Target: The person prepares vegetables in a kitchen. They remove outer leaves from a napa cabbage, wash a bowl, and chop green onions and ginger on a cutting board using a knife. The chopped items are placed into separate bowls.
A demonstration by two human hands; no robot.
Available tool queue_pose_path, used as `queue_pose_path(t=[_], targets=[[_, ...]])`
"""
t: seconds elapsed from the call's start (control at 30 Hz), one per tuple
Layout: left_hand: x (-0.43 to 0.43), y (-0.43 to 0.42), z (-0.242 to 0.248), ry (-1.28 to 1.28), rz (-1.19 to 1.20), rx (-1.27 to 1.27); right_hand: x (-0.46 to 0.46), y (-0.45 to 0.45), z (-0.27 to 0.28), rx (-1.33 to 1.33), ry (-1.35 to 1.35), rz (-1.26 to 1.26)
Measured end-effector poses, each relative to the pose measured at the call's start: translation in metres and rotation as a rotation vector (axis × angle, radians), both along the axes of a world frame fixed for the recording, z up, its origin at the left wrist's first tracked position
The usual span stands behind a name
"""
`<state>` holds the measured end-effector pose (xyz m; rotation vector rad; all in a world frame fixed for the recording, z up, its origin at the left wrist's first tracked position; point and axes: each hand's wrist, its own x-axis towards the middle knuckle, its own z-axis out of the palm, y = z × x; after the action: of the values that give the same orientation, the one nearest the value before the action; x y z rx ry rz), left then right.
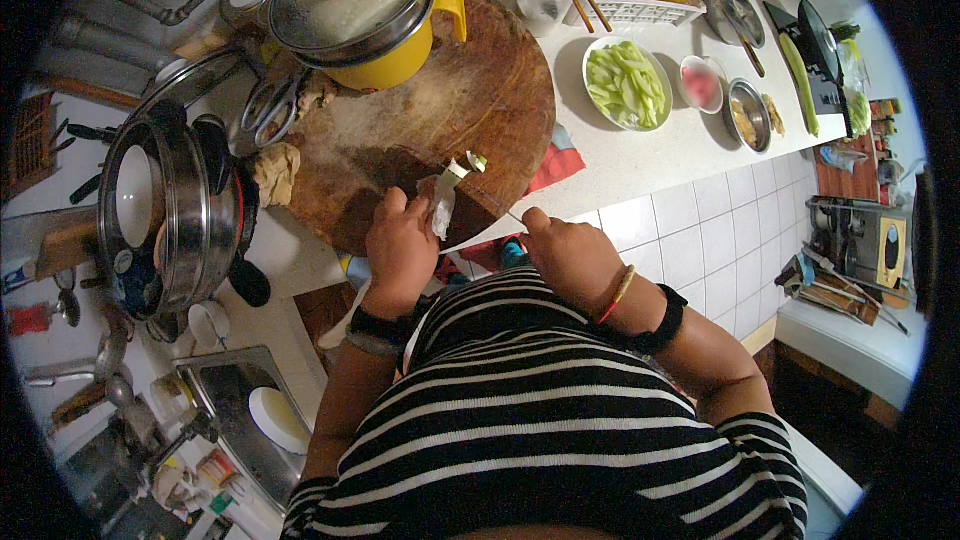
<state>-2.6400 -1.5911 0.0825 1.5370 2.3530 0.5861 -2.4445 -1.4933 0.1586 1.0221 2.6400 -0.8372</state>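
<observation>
My right hand (566, 251) is closed around the handle of a knife (515, 217) at the near right edge of the round wooden chopping board (495, 75). The blade reaches left over the board, dark and hard to make out. My left hand (403, 244) rests with curled fingers at the board's near edge. What lies under those fingers is hidden. Beside them is a bright, pale patch, perhaps the blade's shine. Just beyond it lie a small pale green-and-white vegetable piece (476, 161) and a whitish piece (455, 169).
A yellow pot (390, 52) with a glass lid stands on the board's far side. To the right are a bowl of sliced green vegetable (628, 84), a small bowl of pink food (701, 85) and a metal bowl (748, 116). Stacked steel pans (195, 217) and a sink (225, 382) are left.
</observation>
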Motion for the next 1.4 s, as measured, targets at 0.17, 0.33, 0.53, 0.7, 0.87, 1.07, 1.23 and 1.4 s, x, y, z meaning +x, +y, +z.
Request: queue_pose_path(t=[0.17, 0.33, 0.53, 0.7, 0.87, 1.07, 1.23, 1.4], targets=[[0.002, 0.004, 0.002, -0.050, 0.026, -0.030, -0.012, 0.001, -0.009, 0.014, -0.046, 0.017], [-0.004, 0.005, -0.001, -0.033, -0.013, -0.017, -0.047, 0.008, -0.032, 0.027, -0.039, 0.018], [-0.005, 0.001, -0.003, 0.029, 0.015, -0.023, -0.027, 0.006, -0.025, -0.036, -0.040, -0.053], [-0.009, 0.001, -0.003, -0.020, -0.037, 0.038, -0.041, 0.013, -0.029, -0.024, 0.046, -0.057], [-0.002, -0.004, -0.003, -0.018, -0.021, -0.036, -0.036, 0.010, -0.029, -0.025, 0.023, -0.048], [-0.006, -0.007, -0.005, -0.038, -0.034, 0.026, -0.023, 0.014, -0.032, -0.048, 0.086, -0.098], [-0.007, -0.006, -0.007, -0.058, -0.030, 0.030, -0.027, 0.013, -0.032, -0.085, 0.192, -0.186], [-0.006, -0.002, -0.005, -0.047, -0.026, 0.034, -0.015, 0.010, -0.012, -0.092, 0.182, -0.152]])
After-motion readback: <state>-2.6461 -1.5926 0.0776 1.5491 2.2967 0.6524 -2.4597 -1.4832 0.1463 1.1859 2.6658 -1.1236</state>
